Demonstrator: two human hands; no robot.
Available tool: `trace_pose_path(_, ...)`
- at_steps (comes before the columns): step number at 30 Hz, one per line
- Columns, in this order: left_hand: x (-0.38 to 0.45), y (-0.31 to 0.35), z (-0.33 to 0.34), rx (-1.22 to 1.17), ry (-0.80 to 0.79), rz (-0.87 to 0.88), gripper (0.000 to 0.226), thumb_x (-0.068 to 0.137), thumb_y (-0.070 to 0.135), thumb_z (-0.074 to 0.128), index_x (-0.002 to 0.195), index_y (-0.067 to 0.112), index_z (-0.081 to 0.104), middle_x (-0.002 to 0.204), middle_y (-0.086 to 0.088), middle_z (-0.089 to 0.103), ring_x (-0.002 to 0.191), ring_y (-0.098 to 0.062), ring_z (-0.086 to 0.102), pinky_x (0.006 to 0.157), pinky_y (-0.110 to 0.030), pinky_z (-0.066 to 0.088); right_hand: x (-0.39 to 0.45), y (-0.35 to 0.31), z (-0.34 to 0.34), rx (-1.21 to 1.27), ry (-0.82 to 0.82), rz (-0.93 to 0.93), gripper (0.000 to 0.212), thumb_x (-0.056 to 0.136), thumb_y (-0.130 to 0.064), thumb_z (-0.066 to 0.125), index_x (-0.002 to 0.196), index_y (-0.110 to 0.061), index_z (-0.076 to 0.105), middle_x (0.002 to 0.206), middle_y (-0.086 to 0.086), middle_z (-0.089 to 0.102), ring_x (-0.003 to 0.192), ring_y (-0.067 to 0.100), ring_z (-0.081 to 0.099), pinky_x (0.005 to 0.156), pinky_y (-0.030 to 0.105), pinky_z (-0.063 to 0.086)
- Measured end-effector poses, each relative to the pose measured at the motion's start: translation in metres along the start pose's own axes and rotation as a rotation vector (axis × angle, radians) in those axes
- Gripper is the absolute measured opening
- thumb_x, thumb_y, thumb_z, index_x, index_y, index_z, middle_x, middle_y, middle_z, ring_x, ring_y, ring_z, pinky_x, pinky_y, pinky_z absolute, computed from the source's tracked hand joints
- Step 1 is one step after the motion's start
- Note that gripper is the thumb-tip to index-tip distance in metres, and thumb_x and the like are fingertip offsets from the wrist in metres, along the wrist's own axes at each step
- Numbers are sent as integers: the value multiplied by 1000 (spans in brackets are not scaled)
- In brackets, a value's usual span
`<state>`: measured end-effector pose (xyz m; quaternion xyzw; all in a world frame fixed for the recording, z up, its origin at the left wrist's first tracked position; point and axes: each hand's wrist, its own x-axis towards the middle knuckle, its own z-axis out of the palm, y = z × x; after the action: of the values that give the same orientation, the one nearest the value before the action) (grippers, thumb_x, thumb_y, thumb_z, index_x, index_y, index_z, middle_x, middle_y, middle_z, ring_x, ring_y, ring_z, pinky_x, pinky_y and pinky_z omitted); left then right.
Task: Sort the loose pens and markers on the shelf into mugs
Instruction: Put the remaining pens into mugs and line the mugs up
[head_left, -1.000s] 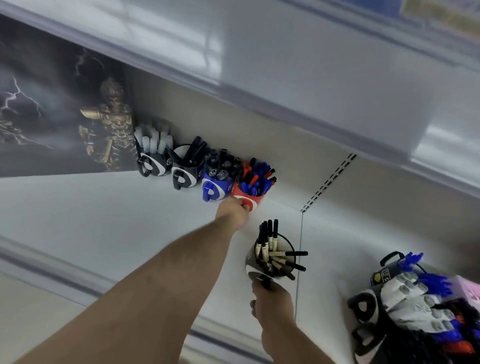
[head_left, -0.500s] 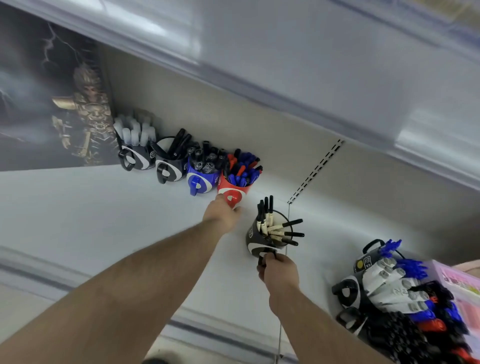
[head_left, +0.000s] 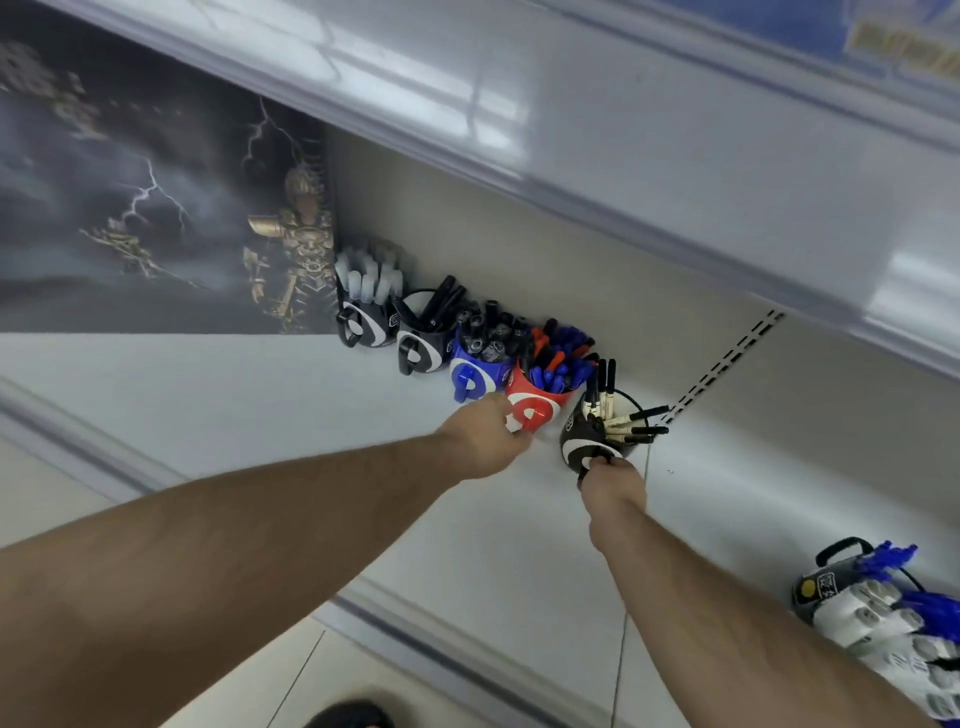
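A row of mugs stands at the back of the white shelf (head_left: 208, 395): a black mug with pale-capped markers (head_left: 363, 322), a black mug with black markers (head_left: 423, 348), a blue mug (head_left: 475, 376) and a red mug (head_left: 537, 405) full of blue and red pens. My left hand (head_left: 488, 436) holds the red mug at its handle. My right hand (head_left: 610, 486) grips the handle of a black mug (head_left: 587, 441) holding beige pens with black caps, right beside the red mug.
A dark poster with a golden armoured figure (head_left: 291, 249) covers the back wall at the left. Another shelf (head_left: 623, 130) hangs overhead. At the lower right lie more mugs and white and blue markers (head_left: 883, 618). A slotted upright (head_left: 727, 364) runs up the back panel.
My right hand has carried the black mug of beige pens up the shelf until it stands next to the red mug. My left hand stayed at the red mug.
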<state>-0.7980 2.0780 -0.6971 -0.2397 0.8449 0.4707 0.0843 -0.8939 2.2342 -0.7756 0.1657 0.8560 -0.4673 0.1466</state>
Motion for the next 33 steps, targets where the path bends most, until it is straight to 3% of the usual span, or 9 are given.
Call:
trace_pose_path(7, 0, -16, -19, 121, -36, -87, 64, 95, 34, 55, 151, 16, 30, 152, -3, 38, 126, -22, 49, 96, -29, 46, 25, -17, 11, -33, 5, 16, 32, 101, -21, 45, 126, -8, 61, 119, 16, 65, 96, 32, 56, 77, 33, 39)
trace_pose_path(9, 0, -22, -23, 112, -29, -126, 64, 95, 32, 55, 151, 16, 29, 151, -3, 39, 123, -22, 52, 93, -28, 47, 30, -16, 13, -49, -12, 2, 32, 101, -21, 45, 127, -10, 60, 119, 16, 65, 100, 33, 57, 78, 34, 39)
trace_pose_path(13, -2, -21, -24, 85, -22, -162, 63, 95, 28, 55, 151, 15, 29, 145, -6, 45, 117, -20, 54, 81, -25, 43, 39, -15, 10, -92, -68, -27, 31, 100, -25, 43, 123, -15, 60, 107, 10, 65, 89, 29, 54, 77, 38, 42)
trace_pose_path(17, -14, 7, -10, 71, -73, -56, 61, 93, 27, 56, 149, 18, 31, 142, -3, 46, 106, -17, 56, 85, -28, 50, 14, -10, -12, -102, -125, -43, 29, 97, -22, 49, 126, -17, 55, 116, 11, 64, 100, 30, 61, 81, 37, 46)
trace_pose_path(20, -34, 40, 2, 119, -169, 64, 57, 92, 25, 56, 145, 19, 36, 126, -2, 55, 104, -20, 61, 88, -34, 53, -35, 7, -41, -53, -114, -132, 30, 93, -20, 54, 123, -24, 55, 116, 4, 63, 102, 29, 66, 87, 36, 52)
trace_pose_path(22, -52, 66, 14, 171, -242, 136, 50, 91, 22, 56, 138, 15, 41, 115, 1, 59, 104, -21, 61, 84, -33, 53, -68, 24, -67, -9, -82, -212, 21, 92, -16, 53, 109, -25, 60, 110, -3, 65, 99, 26, 68, 90, 39, 54)
trace_pose_path(25, -83, 105, 41, 272, -289, 250, 48, 89, 25, 58, 135, 19, 45, 121, 2, 60, 108, -19, 58, 84, -29, 53, -104, 46, -112, 33, 17, -236, 18, 93, -14, 51, 97, -26, 64, 101, -6, 68, 91, 23, 70, 82, 40, 57)
trace_pose_path(30, -125, 139, 104, 340, -376, 358, 51, 93, 25, 55, 141, 18, 41, 140, -1, 51, 123, -19, 50, 91, -23, 42, -162, 72, -181, 133, 184, -167, 22, 92, -10, 48, 95, -23, 65, 95, 0, 67, 86, 23, 67, 76, 37, 56)
trace_pose_path(33, -143, 138, 140, 325, -406, 342, 49, 94, 26, 54, 140, 15, 42, 139, -5, 51, 122, -21, 51, 96, -27, 43, -189, 104, -208, 220, 291, -23, 23, 89, -10, 48, 97, -22, 67, 89, 2, 68, 81, 22, 65, 73, 34, 54)
